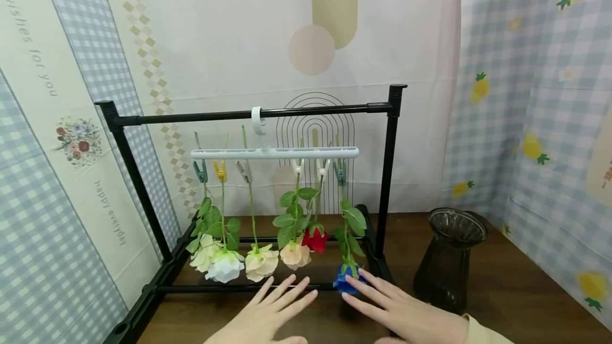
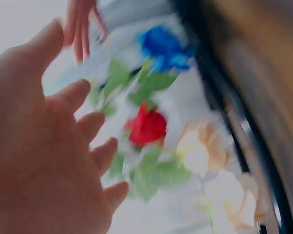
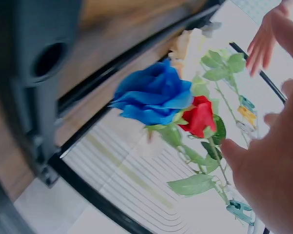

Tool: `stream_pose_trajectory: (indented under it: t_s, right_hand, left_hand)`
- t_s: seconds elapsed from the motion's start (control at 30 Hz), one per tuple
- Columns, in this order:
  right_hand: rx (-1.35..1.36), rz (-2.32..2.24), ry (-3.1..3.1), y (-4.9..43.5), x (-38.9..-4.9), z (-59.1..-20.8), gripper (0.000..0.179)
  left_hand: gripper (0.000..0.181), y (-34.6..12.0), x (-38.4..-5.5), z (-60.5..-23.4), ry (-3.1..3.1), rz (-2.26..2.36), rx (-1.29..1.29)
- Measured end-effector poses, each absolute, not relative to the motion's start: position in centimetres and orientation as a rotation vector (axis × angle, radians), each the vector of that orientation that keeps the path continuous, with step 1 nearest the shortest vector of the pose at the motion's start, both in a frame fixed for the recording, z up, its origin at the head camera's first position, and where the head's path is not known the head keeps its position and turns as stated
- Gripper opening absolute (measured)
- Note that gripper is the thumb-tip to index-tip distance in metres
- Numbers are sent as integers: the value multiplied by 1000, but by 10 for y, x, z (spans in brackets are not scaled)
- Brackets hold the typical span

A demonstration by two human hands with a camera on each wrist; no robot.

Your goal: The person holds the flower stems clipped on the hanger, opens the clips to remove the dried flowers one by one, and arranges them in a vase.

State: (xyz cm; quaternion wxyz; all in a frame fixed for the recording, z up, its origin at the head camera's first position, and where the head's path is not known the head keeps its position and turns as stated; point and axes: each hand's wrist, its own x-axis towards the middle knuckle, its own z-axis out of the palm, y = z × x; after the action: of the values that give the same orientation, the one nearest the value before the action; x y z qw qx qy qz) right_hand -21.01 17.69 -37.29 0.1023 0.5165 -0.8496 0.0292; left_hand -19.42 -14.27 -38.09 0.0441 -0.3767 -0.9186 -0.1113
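Note:
My left hand (image 1: 265,312) is held low before the rack, palm down with its fingers spread, holding nothing. To its right, my right hand (image 1: 406,309) is also spread, and its fingertips overlap the blue rose (image 1: 341,283) in the head view. A pale blue clip hanger (image 1: 274,153) bears several artificial flowers head down by their stems. From the left hang a pale green flower (image 1: 204,251), a bluish-white one (image 1: 224,267), a cream one (image 1: 261,263), a peach one (image 1: 294,255), a red rose (image 1: 315,240) and the blue rose.
The hanger hooks onto the top bar (image 1: 315,112) of a black rack, whose base bars (image 1: 210,289) run low across the brown table (image 1: 411,227). A dark glass vase (image 1: 444,269) stands to the right. Patterned cloth (image 1: 392,31) hangs behind and at both sides.

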Motion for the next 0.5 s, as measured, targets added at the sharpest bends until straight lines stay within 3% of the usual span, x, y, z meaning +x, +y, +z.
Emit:
stream_pose_trajectory:
  t_s: [0.23, 0.5]
  right_hand:
    - [1527, 278, -2440, 147, -230, -349, 66]
    - [1744, 212, -2205, 90, -270, -329, 49]
  left_hand:
    - [76, -185, -229, -335, -2607, -689, -639]
    - [70, -256, -280, -300, -2391, -1292, -70]
